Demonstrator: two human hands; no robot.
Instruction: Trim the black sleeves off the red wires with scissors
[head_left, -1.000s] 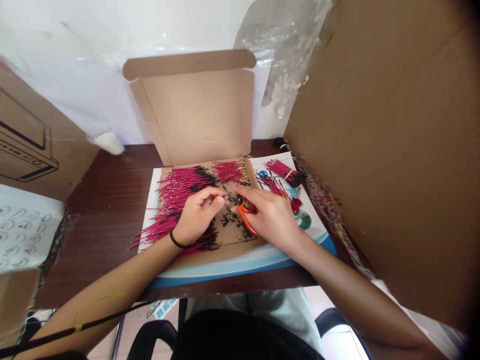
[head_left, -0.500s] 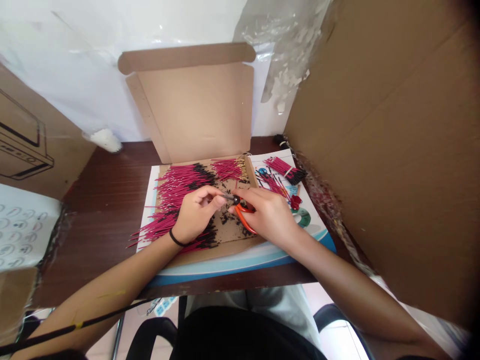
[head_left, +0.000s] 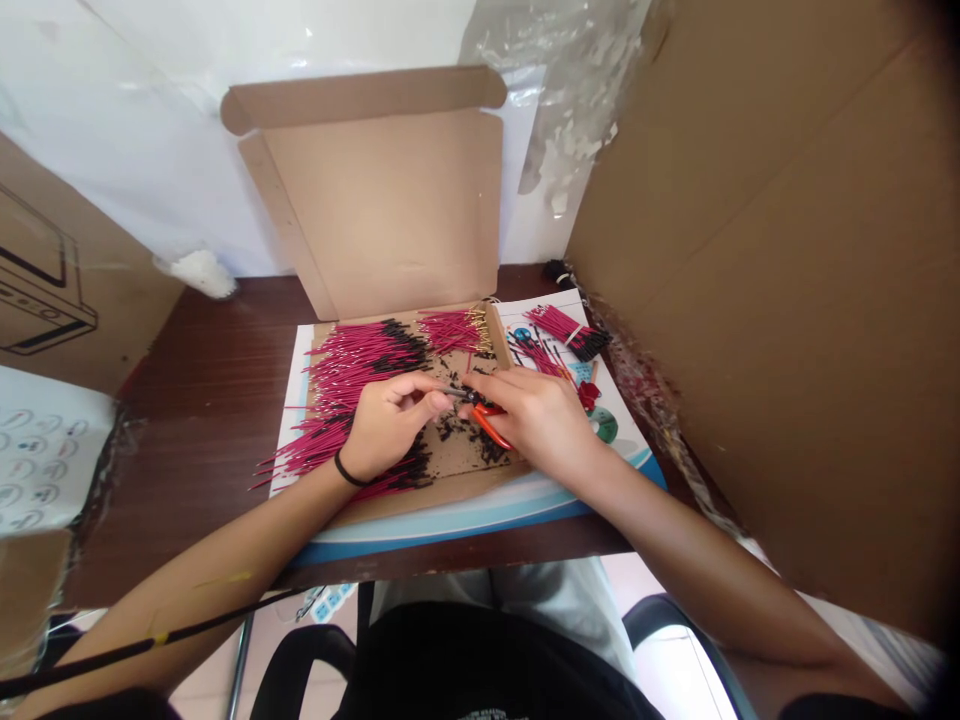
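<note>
Over the open cardboard box, my right hand (head_left: 536, 410) grips orange-handled scissors (head_left: 491, 428), their blades pointing left toward my other hand. The fingers of my left hand (head_left: 394, 418) are pinched at the blade tips; what they hold is too small to make out. Many red wires with black ends (head_left: 367, 350) lie in the box to the left, partly under my left hand. A smaller pile of red wires with gold tips (head_left: 454, 330) lies at the back. Black scraps (head_left: 487, 447) are scattered on the cardboard beneath the scissors.
The box lid (head_left: 390, 210) stands upright against the wall. Right of the box are a banded bundle of red wires (head_left: 568, 332), loose wires and a green roll (head_left: 604, 425). A large cardboard panel (head_left: 772, 280) rises at the right; a white object (head_left: 202, 273) sits at the back left.
The scissors' orange handles have drawn closer together. Both hands stay at nearly the same place over the box, and the whole view has shifted slightly.
</note>
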